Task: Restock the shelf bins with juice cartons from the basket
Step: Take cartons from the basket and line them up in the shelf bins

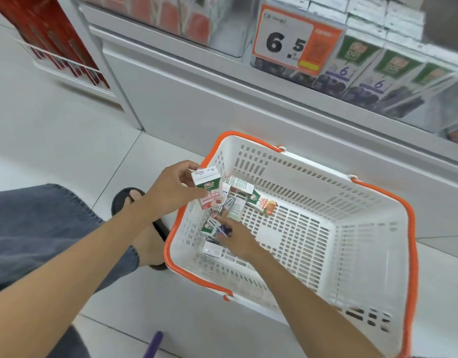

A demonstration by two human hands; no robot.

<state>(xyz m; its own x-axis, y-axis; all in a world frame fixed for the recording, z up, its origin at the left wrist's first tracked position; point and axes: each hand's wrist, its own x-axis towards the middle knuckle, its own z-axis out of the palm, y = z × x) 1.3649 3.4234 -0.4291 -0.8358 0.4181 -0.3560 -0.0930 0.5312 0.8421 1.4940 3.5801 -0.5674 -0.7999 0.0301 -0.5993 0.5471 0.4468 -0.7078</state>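
The left hand point(171, 187) holds a red-and-green carton point(206, 187) at the basket's point(357, 257) left rim. The right hand point(239, 241), inside the basket, pinches a dark-topped carton point(224, 229) among the loose cartons point(248, 196) in its corner. The shelf bin point(377, 78) above holds purple cartons.

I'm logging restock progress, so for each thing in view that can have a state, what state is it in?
left hand: shut on a red-and-green carton, held above the basket corner
right hand: down in the basket, fingers on a dark-printed carton; grip unclear
basket: on the floor, mostly empty, few cartons left in one corner
orange carton: lying flat in the basket
grape-carton bin: stocked
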